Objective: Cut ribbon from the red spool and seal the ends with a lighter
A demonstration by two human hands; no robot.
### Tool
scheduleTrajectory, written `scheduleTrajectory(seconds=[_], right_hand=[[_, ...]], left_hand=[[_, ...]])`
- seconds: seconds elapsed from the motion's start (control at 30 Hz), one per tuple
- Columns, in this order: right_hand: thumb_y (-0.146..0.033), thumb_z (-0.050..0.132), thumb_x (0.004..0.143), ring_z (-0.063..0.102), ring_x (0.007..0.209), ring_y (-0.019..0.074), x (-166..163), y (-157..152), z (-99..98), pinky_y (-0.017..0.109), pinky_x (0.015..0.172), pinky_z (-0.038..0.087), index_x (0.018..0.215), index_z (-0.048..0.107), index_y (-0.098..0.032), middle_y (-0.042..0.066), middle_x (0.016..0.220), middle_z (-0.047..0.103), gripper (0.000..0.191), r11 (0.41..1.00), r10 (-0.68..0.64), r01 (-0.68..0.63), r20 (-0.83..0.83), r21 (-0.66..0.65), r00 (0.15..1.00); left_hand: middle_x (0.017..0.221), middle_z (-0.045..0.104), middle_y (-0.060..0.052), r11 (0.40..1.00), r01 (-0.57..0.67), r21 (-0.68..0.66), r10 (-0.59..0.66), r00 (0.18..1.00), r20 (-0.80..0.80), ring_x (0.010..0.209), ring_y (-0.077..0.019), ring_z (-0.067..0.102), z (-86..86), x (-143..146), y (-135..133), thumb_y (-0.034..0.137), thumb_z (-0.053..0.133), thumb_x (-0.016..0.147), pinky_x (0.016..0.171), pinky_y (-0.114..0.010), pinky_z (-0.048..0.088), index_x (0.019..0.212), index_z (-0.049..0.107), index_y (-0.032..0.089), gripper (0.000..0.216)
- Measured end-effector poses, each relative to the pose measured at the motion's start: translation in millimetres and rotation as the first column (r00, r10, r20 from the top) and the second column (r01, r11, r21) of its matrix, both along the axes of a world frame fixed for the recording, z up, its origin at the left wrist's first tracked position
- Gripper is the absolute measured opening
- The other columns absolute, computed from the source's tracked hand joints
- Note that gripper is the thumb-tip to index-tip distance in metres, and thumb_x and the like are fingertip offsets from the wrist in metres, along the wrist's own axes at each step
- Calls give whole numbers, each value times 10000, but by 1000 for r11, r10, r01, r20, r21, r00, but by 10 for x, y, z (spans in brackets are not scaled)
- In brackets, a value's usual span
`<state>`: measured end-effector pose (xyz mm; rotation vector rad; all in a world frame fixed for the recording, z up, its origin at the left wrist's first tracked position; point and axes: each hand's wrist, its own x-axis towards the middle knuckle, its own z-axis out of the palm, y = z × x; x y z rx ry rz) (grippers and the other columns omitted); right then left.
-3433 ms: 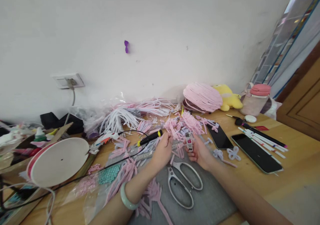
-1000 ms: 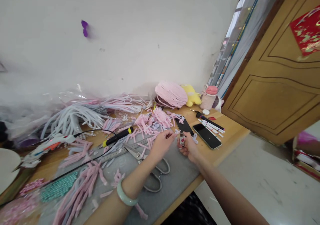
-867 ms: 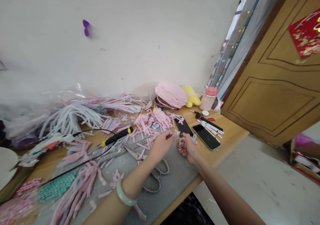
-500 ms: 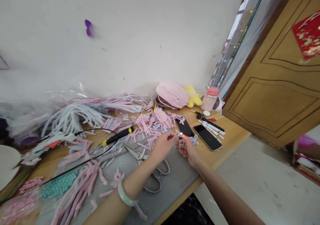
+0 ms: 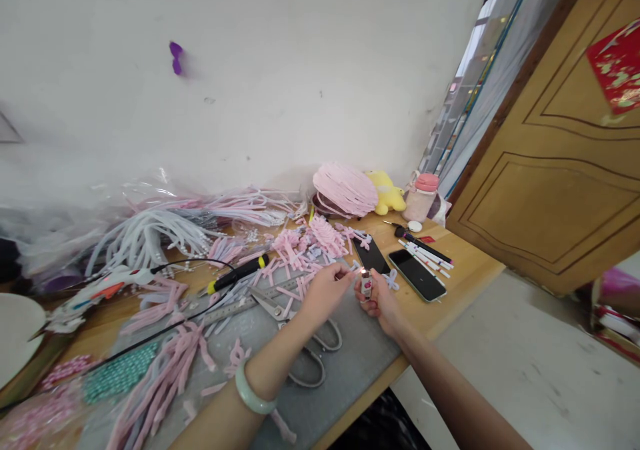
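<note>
My right hand [image 5: 381, 305] is wrapped round a small lighter [image 5: 367, 287] with a printed front. A small bright flame shows at its top. Close beside it on the left, my left hand [image 5: 327, 291] pinches a short pale piece of pipe cleaner [image 5: 356, 270], its end right by the flame; fingers partly hide it. Beneath my left forearm lie large scissors [image 5: 306, 365] with grey handles, blades partly over a metal ruler [image 5: 225, 311]. A bow-shaped lavender pipe cleaner piece [image 5: 393, 279] rests just beyond my right hand.
Pink pipe cleaners [image 5: 295, 247] pile up behind my hands, with white bundles [image 5: 155, 233] further left. Two phones, one face-up [image 5: 417, 275], and several pens [image 5: 425, 257] lie to the right. A glue gun [image 5: 120, 277] and its black cable stretch across the left side.
The flame looks smaller and dimmer than before. The lighter and my right hand have shifted very slightly; my left hand keeps its pinch.
</note>
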<state>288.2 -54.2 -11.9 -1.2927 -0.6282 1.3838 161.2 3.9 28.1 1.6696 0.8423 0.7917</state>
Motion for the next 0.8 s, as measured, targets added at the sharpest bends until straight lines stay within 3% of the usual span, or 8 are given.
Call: scheduleTrajectory(seconds=[0.23, 0.37, 0.47, 0.57, 0.67, 0.8], right_hand=[[-637, 374, 747, 165, 375, 30, 14, -43, -50, 176, 360, 43, 734, 498, -166, -36, 549, 389, 487, 998, -13, 12, 8, 68, 1000], [-604, 401, 766, 202, 394, 39, 86, -11, -1, 174, 363, 108, 782, 522, -174, -21, 601, 429, 446, 996, 66, -65, -1, 62, 998], [-633, 421, 741, 227, 401, 35, 97, 223, 108, 181, 369, 127, 810, 549, -163, -5, 645, 465, 492, 982, 155, -165, 109, 88, 982], [-671, 403, 720, 225, 391, 37, -85, 654, 245, 189, 371, 117, 829, 572, -162, -8, 618, 469, 547, 937, 314, -336, 185, 99, 931], [-657, 352, 755, 241, 401, 46, -518, 1128, 359, 189, 385, 126, 840, 587, -170, -2, 621, 493, 547, 839, 503, -533, 214, 114, 838], [-631, 240, 807, 242, 386, 46, -1257, 1501, 398, 190, 381, 124, 780, 582, -161, -3, 605, 469, 582, 709, 671, -703, 255, 55, 696]], left_hand=[[511, 423, 53, 1000, -16, -11, 16, 1000, -10, 528, -108, 388, 44, -46, 39, 292, 495, 672, 532, -233, 284, 545, 495, 175, 173], [518, 416, 54, 997, -75, -29, 76, 996, 38, 519, -101, 375, 130, -214, 122, 339, 495, 679, 520, -225, 287, 577, 502, 170, 198], [530, 420, 51, 985, -173, -18, 173, 984, 34, 530, -102, 382, 195, -466, 203, 378, 508, 671, 522, -221, 293, 595, 510, 166, 224], [532, 422, 52, 962, -273, 12, 272, 962, 17, 530, -104, 385, 228, -830, 291, 412, 528, 647, 533, -221, 303, 576, 508, 168, 255], [573, 476, 40, 890, -454, 39, 454, 891, 11, 567, -115, 421, 210, -1248, 360, 436, 529, 651, 561, -221, 321, 627, 543, 168, 269], [583, 487, 33, 716, -688, 115, 690, 723, 26, 582, -123, 426, 115, -1733, 392, 449, 524, 655, 564, -222, 323, 661, 556, 170, 281]])
